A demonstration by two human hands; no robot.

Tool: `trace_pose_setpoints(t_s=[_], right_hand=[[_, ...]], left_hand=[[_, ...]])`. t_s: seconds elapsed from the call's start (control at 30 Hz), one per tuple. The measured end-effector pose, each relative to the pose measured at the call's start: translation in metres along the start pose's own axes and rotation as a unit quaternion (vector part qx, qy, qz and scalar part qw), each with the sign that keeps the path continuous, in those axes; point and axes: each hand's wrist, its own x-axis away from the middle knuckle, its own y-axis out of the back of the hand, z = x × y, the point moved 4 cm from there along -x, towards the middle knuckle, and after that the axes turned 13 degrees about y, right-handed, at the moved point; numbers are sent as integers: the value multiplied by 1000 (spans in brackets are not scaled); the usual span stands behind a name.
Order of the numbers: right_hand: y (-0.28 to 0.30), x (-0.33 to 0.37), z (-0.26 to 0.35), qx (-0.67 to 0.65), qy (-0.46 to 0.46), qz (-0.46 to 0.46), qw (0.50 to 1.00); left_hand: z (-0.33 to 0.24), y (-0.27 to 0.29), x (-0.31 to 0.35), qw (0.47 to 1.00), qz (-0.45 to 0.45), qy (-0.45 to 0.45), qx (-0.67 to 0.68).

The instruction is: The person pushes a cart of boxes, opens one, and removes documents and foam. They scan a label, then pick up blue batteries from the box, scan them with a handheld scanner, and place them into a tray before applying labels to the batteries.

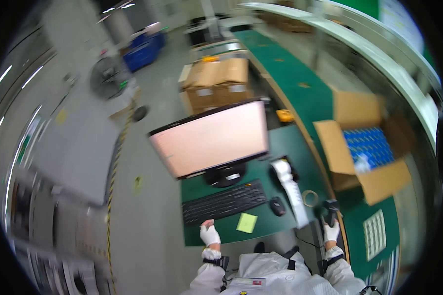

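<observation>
The left hand [209, 235], in a white glove with a dark wrist strap, reaches forward from a white sleeve and rests at the near edge of the green worktop [275, 223], just below the front left corner of the black keyboard [224, 201]. Its grip is curled loosely together, clamped on nothing; whether the fingertips touch the keyboard cannot be told.

The right hand [331, 231], also in a white glove, is raised at the right side of the worktop with its grip clamped around the handle of a black handheld scanner [331, 207], which stands upright above the knuckles.

The keyboard is flat, rectangular and matte. Behind it a flat monitor [212, 138] with a glowing pale screen stands on a round black base. A yellow square sticky note [246, 222] lies flat near the keyboard's front right. A black rounded mouse [277, 206] lies to the right of the keyboard. Beside it a white paper strip [293, 191] runs down from a small printer. A thin ring of tape [310, 197] lies just beyond the strip. Further right an open brown cardboard box [376, 184] holds blue packets in rows.
</observation>
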Motion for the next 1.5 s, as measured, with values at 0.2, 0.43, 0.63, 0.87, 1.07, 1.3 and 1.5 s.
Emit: trace_pose_setpoints(t_s=[0.2,0.43,0.63,0.87,1.07,1.3,1.5], right_hand=[[105,71,53,112,-79,-104,985],[241,106,-25,42,-152,-450,879],[318,99,-92,32,-253,-484,837],[339,69,-128,110,-258,-435,855],[347,57,-108,248,-277,-403,836],[311,-54,91,173,124,-146,966],[229,-115,170,70,262,-11,962]], left_hand=[[-96,-130,152,892,438,24,-110],[-148,-250,359,634,742,-70,-207],[-178,-383,423,664,586,-401,-233],[-162,-512,407,428,462,-450,-633],[-138,-507,426,527,252,-528,-616],[-110,-494,444,620,210,-555,-514],[-123,-481,485,612,299,-533,-502]])
